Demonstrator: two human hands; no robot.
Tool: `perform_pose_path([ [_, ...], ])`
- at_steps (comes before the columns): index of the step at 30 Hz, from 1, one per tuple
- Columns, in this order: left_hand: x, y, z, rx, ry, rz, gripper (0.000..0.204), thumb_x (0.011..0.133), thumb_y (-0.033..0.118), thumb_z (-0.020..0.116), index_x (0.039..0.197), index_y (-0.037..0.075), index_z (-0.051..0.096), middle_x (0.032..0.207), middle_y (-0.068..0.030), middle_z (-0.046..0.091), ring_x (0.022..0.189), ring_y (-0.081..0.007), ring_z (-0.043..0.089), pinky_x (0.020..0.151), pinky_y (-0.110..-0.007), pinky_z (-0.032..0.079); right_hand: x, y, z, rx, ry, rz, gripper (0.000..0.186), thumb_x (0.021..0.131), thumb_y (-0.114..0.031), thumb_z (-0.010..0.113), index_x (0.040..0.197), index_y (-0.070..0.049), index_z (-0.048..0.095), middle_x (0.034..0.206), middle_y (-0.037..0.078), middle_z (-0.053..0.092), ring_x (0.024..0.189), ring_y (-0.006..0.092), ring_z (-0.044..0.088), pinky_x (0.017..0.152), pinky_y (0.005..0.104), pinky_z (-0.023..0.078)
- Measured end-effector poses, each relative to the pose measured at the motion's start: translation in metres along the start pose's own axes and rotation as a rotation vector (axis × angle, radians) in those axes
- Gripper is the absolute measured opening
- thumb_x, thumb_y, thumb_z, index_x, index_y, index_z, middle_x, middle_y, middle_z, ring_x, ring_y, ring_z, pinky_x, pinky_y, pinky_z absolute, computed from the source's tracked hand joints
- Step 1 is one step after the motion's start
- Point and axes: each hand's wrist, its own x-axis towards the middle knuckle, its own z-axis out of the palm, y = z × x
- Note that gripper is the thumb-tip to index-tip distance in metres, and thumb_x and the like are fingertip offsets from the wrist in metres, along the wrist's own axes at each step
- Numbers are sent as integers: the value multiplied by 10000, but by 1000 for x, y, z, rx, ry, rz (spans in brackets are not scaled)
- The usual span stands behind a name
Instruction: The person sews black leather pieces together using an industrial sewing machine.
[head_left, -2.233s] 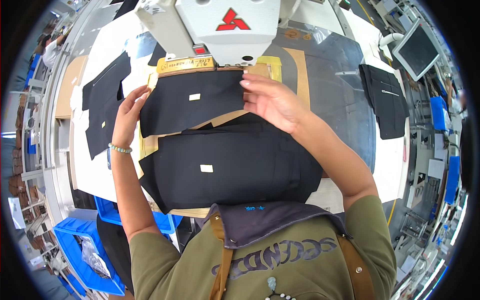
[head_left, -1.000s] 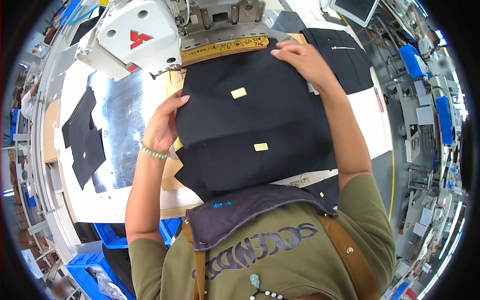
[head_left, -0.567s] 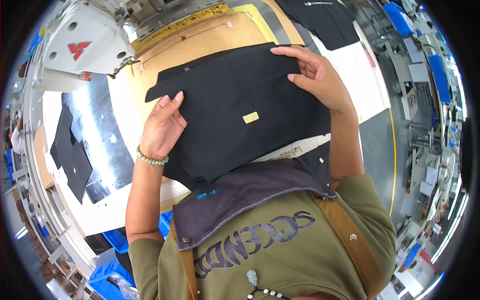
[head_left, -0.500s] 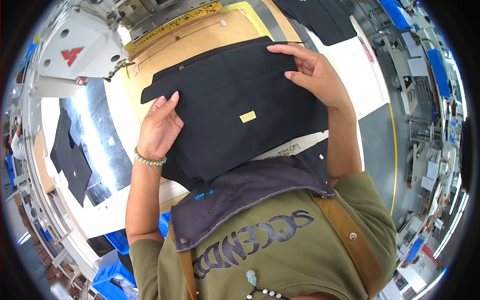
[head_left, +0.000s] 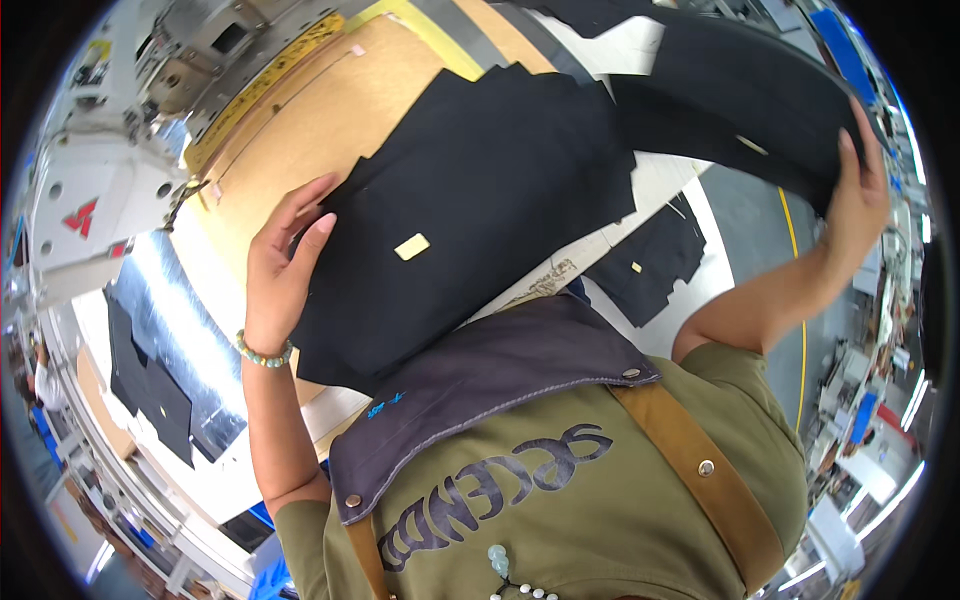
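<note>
A black cut fabric piece (head_left: 500, 190) with a small yellow label (head_left: 411, 246) lies over the table in front of me. My left hand (head_left: 285, 260) rests at its left edge, thumb and fingers apart, the thumb tip touching the cloth. Out to the right, my right hand (head_left: 858, 185) grips the outer edge of another black fabric panel (head_left: 745, 95). That panel is lifted and stretches off to the right, with a pale label on it too. The fingers behind the panel are partly hidden.
A white sewing machine head (head_left: 85, 215) stands at the left, beside a shiny metal plate (head_left: 185, 300) with black cut pieces (head_left: 150, 375). Behind the fabric lies a brown board (head_left: 300, 130) with a yellow strip. Another labelled black piece (head_left: 655, 260) sits at the table's right part.
My right hand has swung right, carrying a black panel away from the piece beneath. The lower piece now shows its notched edge. My left hand stays at the left edge, slightly lower.
</note>
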Motion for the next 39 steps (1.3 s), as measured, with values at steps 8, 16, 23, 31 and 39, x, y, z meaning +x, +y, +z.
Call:
perform_pose_path([
  [8,10,0,1,500,6,81,521,897,139,852,1370,15,674,1346,-132,691,1217,-259,670,1038,-378,519,-57,196,-161,-970,-400,388,632,851,-62,565,1471,-144,655,1388,209,702,1293,369,665,1130,419,478],
  [16,7,10,-4,475,-190,-162,430,938,94,811,1291,-66,626,1132,-127,735,1011,-166,683,952,-301,533,-150,265,-107,-403,-619,810,551,892,-23,672,1440,-83,680,1284,151,752,1162,268,700,1036,337,506],
  [23,6,11,-12,212,-305,-180,505,925,116,809,1349,-57,597,1179,-122,715,1055,-190,658,982,-317,518,-244,305,-104,-272,-487,1272,570,891,-84,744,1449,-189,698,1292,40,743,1118,200,711,961,312,537],
  [31,-6,4,-1,327,-235,-219,650,906,135,836,1453,-57,541,1264,-167,692,1135,-234,655,1030,-356,511,-205,348,-66,-626,-470,925,442,876,-284,749,1289,-131,782,1155,165,800,1058,291,772,960,388,568],
  [39,-17,-7,-28,204,-174,-260,713,923,190,841,1506,-63,516,1324,-145,682,1190,-220,637,1080,-339,474,-272,251,115,-898,-1473,623,414,818,-488,856,1013,-124,822,997,31,803,871,208,783,715,374,628],
])
